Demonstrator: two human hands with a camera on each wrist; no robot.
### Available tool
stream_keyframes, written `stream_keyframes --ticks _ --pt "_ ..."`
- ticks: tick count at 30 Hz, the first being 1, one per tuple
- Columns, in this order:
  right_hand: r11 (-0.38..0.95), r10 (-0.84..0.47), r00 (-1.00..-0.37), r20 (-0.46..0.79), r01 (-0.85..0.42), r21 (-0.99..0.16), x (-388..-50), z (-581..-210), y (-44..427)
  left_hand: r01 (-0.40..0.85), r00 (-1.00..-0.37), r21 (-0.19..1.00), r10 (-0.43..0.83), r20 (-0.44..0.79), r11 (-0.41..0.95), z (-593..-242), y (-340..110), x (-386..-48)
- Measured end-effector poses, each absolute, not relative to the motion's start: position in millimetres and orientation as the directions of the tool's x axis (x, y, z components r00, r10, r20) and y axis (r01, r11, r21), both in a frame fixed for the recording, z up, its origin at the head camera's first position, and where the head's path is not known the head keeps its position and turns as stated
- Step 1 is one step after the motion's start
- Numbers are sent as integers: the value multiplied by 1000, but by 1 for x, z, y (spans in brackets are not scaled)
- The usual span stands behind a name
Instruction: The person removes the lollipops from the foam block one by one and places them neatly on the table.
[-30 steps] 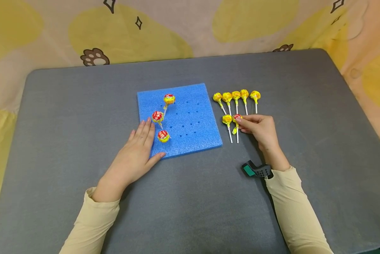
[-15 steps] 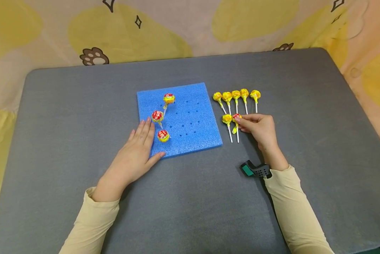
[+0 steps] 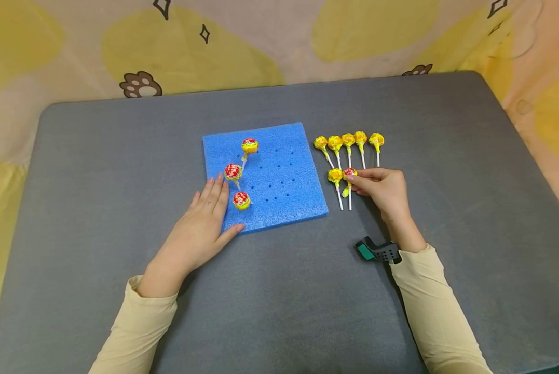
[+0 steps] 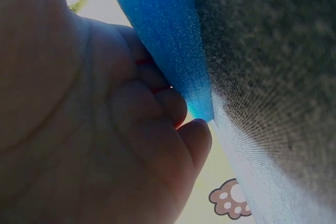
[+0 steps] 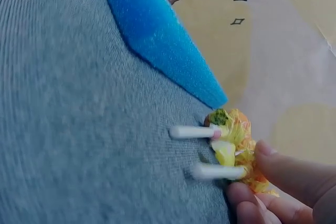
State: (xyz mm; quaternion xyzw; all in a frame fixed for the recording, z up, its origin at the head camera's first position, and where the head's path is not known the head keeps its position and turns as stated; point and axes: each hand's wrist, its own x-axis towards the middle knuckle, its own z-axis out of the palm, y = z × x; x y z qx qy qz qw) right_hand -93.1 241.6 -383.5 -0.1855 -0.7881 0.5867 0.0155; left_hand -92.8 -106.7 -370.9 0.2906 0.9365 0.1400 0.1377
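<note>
A blue foam board (image 3: 284,208) with rows of small holes lies on the grey table. My left hand (image 3: 190,236) rests with straight fingers along its left edge. Three lollipops stand on their sticks in the board: one at the back (image 3: 249,146), one in the middle (image 3: 233,171) and one in front (image 3: 241,200). To the right of the board, my right hand (image 3: 387,193) pinches the head of a red-and-yellow lollipop (image 5: 244,166) between thumb and fingers. Its white stick points toward me. Close beside it lies a yellow lollipop (image 3: 335,175).
Several yellow lollipops (image 3: 348,140) lie in a row behind the right hand, sticks toward me. A black wrist device (image 3: 377,250) with a green face sits at the right wrist. Past the far edge of the table (image 3: 120,208) hangs a patterned cloth (image 3: 242,47).
</note>
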Motion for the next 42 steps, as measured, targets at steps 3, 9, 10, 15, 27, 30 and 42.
stream_keyframes --ticks 3,9,10,15,27,30,42 --pt "250 305 -933 -191 272 -929 -93 -383 243 506 -793 342 583 -175 792 -371 -106 -93" --pt "251 290 -938 -190 266 -931 -93 -385 245 512 -793 339 586 -167 789 -371 -106 -93" --pt "254 289 -939 -186 263 -931 -93 -385 245 513 -793 339 586 -166 789 -371 -106 -93" --pt "287 284 -948 -140 223 -931 -91 -386 246 514 -792 337 587 -167 789 -372 -107 -93" --pt "253 261 -959 -108 176 -951 -91 -389 248 512 -793 337 586 -167 790 -373 -107 -94" --pt "239 258 -959 -119 183 -954 -91 -388 250 512 -794 334 585 -168 791 -373 -107 -94" --pt "166 274 -953 -133 183 -969 -89 -384 250 506 -796 338 581 -172 793 -373 -107 -94"
